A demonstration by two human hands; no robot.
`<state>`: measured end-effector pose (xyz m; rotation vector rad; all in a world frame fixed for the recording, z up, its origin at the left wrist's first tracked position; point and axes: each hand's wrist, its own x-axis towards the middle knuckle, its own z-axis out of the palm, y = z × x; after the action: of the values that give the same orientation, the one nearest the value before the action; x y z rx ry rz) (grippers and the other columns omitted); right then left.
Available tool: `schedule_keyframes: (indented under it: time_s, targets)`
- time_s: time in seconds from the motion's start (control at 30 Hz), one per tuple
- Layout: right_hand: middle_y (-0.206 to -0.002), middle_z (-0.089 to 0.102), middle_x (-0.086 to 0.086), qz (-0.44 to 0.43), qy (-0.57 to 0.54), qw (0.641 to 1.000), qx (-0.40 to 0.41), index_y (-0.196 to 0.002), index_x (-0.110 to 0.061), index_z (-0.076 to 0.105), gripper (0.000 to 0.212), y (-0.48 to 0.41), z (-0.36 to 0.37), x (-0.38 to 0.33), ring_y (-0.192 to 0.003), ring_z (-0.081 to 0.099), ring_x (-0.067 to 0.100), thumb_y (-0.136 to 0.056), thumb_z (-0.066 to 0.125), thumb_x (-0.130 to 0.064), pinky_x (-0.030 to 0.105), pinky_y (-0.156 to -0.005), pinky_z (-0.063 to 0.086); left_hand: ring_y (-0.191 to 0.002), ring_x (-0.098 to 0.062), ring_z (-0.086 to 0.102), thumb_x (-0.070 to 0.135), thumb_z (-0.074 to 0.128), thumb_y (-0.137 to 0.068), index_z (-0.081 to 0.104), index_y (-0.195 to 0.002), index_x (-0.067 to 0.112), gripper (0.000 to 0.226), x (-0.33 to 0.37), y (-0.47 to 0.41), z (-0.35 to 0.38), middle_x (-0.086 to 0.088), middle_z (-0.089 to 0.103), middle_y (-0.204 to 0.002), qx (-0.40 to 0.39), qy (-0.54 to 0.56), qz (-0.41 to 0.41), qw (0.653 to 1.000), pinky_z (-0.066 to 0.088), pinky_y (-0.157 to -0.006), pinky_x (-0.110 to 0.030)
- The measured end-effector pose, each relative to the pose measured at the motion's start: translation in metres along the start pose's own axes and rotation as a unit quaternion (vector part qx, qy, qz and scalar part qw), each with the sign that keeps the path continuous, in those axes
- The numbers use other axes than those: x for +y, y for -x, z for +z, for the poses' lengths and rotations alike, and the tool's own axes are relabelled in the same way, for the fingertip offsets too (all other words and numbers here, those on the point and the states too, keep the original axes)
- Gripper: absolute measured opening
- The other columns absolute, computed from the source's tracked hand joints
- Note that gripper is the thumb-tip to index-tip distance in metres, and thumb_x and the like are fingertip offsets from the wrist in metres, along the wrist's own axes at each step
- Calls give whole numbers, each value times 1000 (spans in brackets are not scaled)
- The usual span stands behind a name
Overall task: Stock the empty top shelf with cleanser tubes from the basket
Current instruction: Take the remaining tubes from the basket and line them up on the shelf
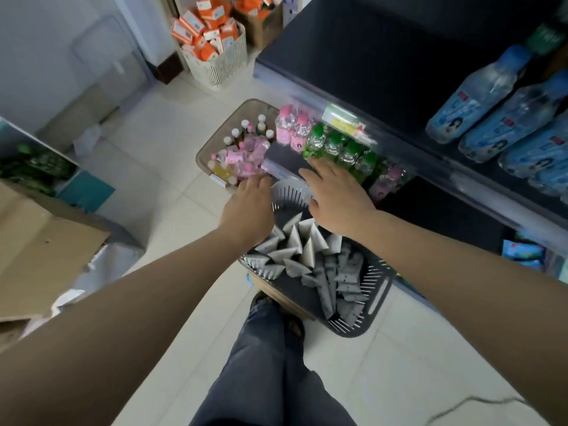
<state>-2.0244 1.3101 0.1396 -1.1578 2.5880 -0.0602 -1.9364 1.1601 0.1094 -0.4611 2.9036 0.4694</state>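
The left hand (249, 204) and right hand (335, 198) hover over the far rim of the basket (379, 290), fingers spread and holding nothing, probably poised to scoop a batch. The tubes (301, 250) fill the basket, many with the crimp end up, which should make them easy to pinch. The basket sits just beside the rack, and the dark top shelf (368, 56) above is bare
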Motion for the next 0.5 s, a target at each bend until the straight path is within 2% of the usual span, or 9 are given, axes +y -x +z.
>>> schedule_keyframes:
  time_s: [0.1,0.27,0.4,0.5]
  targets:
    - [-158,15,8,-8,-11,1000,-26,-148,-12,25,56,-5,26,-2,-146,12,24,-97,45,-23,37,-118,16,-123,-33,43,2,48,-85,40,-135,6,50,-9,7,20,-13,40,-138,-31,11,-17,999,43,-95,-43]
    - [-149,34,9,-21,-23,998,-55,-141,-8,37,48,-19,63,-7,-139,28,24,-95,46,-20,37,-115,25,-112,-31,49,-1,41,-82,43,-132,7,50,-26,16,55,-13,49,-122,-83,37,-45,995,44,-87,-40]
    - [-145,40,8,-5,-38,996,-80,-137,-7,43,44,-29,89,-6,-136,34,22,-94,46,-19,39,-112,31,-109,-29,51,-4,39,-83,45,-126,9,45,-35,19,80,-9,50,-121,-113,50,-73,990,42,-79,-35]
    - [-142,43,9,9,-38,995,-97,-136,-6,44,43,-39,107,-1,-133,38,24,-94,47,-17,39,-111,33,-109,-29,53,-6,39,-82,49,-119,9,41,-43,15,98,-9,52,-119,-129,62,-84,986,45,-81,-38]
